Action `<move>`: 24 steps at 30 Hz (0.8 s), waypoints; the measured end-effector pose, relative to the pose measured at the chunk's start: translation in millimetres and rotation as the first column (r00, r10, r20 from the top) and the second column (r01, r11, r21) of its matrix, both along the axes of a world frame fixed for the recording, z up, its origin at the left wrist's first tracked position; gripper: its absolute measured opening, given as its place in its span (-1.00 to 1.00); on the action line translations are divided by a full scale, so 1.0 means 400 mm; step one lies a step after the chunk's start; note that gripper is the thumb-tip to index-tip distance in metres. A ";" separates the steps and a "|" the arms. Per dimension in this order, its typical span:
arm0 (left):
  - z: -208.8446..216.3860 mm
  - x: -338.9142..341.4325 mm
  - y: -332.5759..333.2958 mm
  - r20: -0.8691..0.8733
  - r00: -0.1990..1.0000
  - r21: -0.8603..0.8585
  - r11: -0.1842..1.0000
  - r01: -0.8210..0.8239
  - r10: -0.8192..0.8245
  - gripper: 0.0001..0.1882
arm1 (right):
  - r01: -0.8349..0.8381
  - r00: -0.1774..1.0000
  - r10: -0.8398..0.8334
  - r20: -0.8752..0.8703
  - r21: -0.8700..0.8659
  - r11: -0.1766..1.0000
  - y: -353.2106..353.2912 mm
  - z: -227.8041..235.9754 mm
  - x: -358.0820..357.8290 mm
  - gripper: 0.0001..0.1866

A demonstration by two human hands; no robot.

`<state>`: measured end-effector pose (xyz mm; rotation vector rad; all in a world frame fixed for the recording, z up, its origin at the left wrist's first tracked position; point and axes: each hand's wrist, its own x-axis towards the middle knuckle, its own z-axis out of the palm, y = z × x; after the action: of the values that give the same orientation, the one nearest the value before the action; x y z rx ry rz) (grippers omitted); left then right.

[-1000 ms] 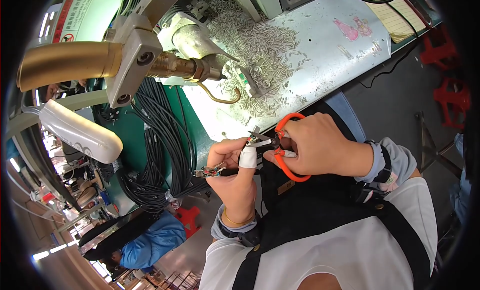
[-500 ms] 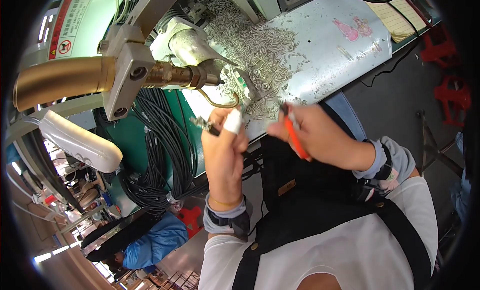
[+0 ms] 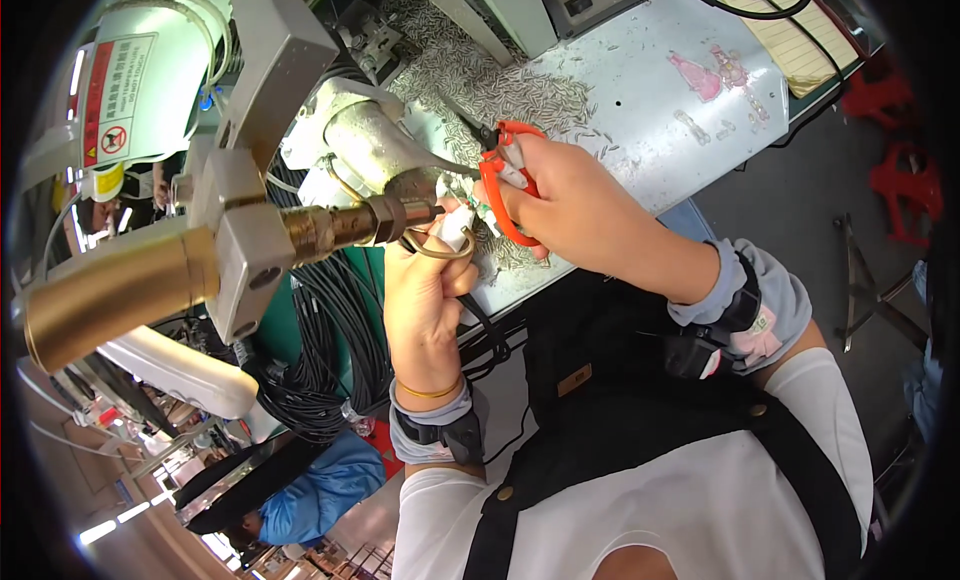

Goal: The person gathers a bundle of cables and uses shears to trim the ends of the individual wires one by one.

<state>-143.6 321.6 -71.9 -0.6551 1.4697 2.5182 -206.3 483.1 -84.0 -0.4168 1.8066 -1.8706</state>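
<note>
My left hand [image 3: 430,295], its thumb tip wrapped in a white cover [image 3: 455,230], is closed just under the tip of a brass-coloured soldering iron [image 3: 340,225]. A black cable [image 3: 485,325] runs out from its fingers; the cable's end is hidden. A bent metal tube [image 3: 447,253] passes in front of these fingers. My right hand [image 3: 570,195] grips red-handled pliers [image 3: 510,175], with their dark jaws pointing up and left over a heap of small metal pins [image 3: 520,100]. Between the two hands sits a small green-and-white part [image 3: 487,215], partly covered.
A metal clamp [image 3: 240,235] carries the iron, close by my left hand. Behind it stands a grey metal nozzle [image 3: 375,140]. Black cable bundles [image 3: 330,350] lie on the left. A lined notepad [image 3: 790,35] is at the far right, and red stools [image 3: 900,190] stand beyond.
My right hand has moved up and left with the pliers, over the pins. My left hand has come up to the iron's tip. The iron and clamp appear lower in the view.
</note>
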 end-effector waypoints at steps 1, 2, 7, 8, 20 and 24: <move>0.001 -0.002 -0.002 0.002 1.000 0.009 1.000 0.018 -0.018 -0.82 | 0.005 1.000 -0.004 -0.018 0.015 1.000 0.000 0.000 0.000 -0.89; 0.002 -0.002 -0.001 0.004 1.000 0.009 1.000 0.020 -0.020 -0.82 | 0.006 1.000 -0.005 -0.016 0.015 1.000 0.000 -0.001 0.000 -0.89; 0.014 0.005 0.015 0.015 1.000 -0.126 0.992 -0.003 0.005 -0.77 | 0.011 0.997 -0.007 -0.076 0.058 0.998 -0.001 -0.011 0.001 -0.90; 0.014 0.008 0.019 -0.004 1.000 -0.144 0.989 -0.024 0.023 -0.76 | 0.006 0.998 -0.002 -0.068 0.059 0.998 -0.001 -0.012 0.002 -0.90; 0.010 0.011 0.019 -0.031 0.999 -0.208 0.978 -0.019 0.013 -0.76 | 0.042 0.996 -0.038 -0.084 0.041 0.998 -0.001 -0.008 0.009 -0.91; 0.028 0.042 0.034 -0.053 0.999 0.005 1.000 0.011 -0.011 -0.81 | 0.018 0.999 -0.018 -0.047 -0.005 1.000 0.014 -0.023 0.030 -0.90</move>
<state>-126.7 335.4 -60.6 -0.5823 1.4798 2.5492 -194.5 488.5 -93.1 -0.4506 1.8428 -1.8917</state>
